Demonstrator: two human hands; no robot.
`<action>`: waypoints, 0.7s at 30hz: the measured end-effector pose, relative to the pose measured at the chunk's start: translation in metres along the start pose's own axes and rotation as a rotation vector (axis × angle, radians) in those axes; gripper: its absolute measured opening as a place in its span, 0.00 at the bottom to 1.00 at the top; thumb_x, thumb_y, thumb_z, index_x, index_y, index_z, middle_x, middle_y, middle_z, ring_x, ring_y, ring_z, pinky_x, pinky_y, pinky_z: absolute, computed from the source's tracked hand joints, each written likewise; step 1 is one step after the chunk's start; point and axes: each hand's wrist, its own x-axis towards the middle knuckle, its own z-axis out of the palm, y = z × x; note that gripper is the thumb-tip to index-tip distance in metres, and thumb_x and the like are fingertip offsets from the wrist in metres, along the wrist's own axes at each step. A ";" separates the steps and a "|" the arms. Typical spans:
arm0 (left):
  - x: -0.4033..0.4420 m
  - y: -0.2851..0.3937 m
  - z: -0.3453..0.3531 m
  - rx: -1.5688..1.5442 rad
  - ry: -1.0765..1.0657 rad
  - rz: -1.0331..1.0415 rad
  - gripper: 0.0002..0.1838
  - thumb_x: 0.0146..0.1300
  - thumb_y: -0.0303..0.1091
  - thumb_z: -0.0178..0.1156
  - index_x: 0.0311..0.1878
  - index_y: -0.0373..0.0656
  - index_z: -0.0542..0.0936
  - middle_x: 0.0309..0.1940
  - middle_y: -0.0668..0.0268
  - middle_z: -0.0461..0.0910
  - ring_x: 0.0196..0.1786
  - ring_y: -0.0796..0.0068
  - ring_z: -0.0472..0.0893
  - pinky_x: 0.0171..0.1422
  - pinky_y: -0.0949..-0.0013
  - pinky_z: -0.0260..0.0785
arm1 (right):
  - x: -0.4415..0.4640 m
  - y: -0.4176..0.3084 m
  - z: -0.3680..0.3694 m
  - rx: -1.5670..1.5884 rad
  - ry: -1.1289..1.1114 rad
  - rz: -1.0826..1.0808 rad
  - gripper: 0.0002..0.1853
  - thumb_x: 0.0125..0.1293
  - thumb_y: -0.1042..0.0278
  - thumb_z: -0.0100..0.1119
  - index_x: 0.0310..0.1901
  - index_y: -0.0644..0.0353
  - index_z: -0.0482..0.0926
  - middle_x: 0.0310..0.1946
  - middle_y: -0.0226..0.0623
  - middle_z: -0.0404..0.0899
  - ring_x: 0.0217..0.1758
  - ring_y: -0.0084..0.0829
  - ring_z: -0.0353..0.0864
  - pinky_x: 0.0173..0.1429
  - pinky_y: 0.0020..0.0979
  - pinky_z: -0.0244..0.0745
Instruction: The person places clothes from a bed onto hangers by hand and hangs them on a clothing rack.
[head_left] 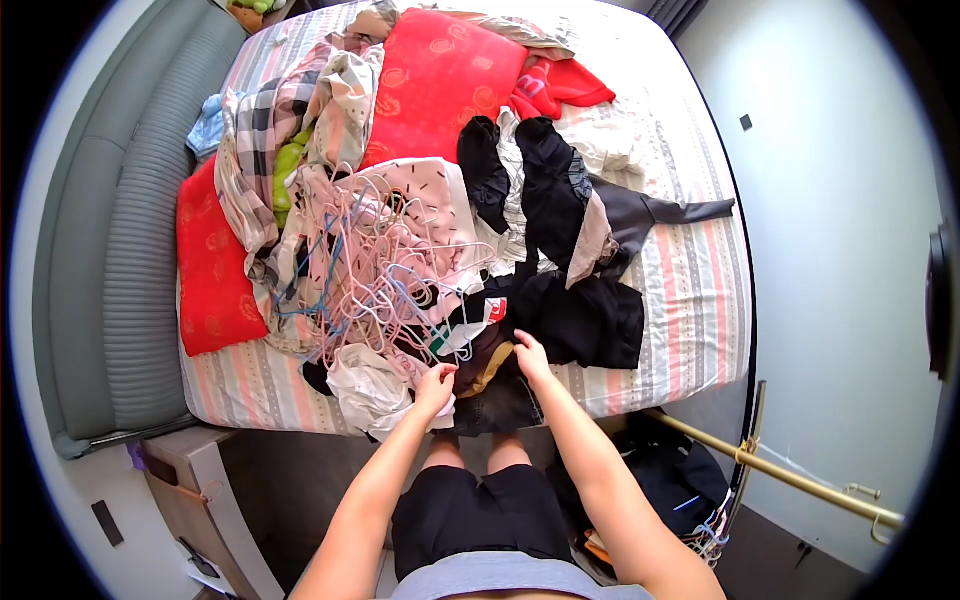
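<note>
My left hand (437, 386) is at the near edge of the bed, beside a white crumpled garment (368, 387), its fingers curled together; what they hold is too small to make out. My right hand (530, 354) is over dark clothing with its fingers bent near a brown and mustard garment (490, 368), and its grip is unclear. Between and below the hands, a dark garment (497, 408) hangs at the bed's edge. A large tangle of pink, white and blue hangers (385, 265) lies just beyond my left hand. Black clothes (590, 318) spread out beyond my right hand.
Red pillows (440, 85) and a plaid cloth (262, 125) lie on the striped bed (690, 300). The grey headboard (150, 220) is at left. At lower right, a gold rail (790, 473) stands beside a dark pile of clothes (670, 480). A cabinet (215, 490) is at lower left.
</note>
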 end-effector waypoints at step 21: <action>-0.005 0.069 0.069 -0.185 0.114 -0.043 0.09 0.58 0.27 0.54 0.42 0.39 0.77 0.34 0.63 0.80 0.37 0.74 0.80 0.44 0.73 0.71 | 0.100 -0.069 -0.084 -1.363 -0.309 -0.408 0.54 0.37 0.54 0.72 0.67 0.49 0.51 0.65 0.40 0.57 0.69 0.41 0.53 0.66 0.48 0.52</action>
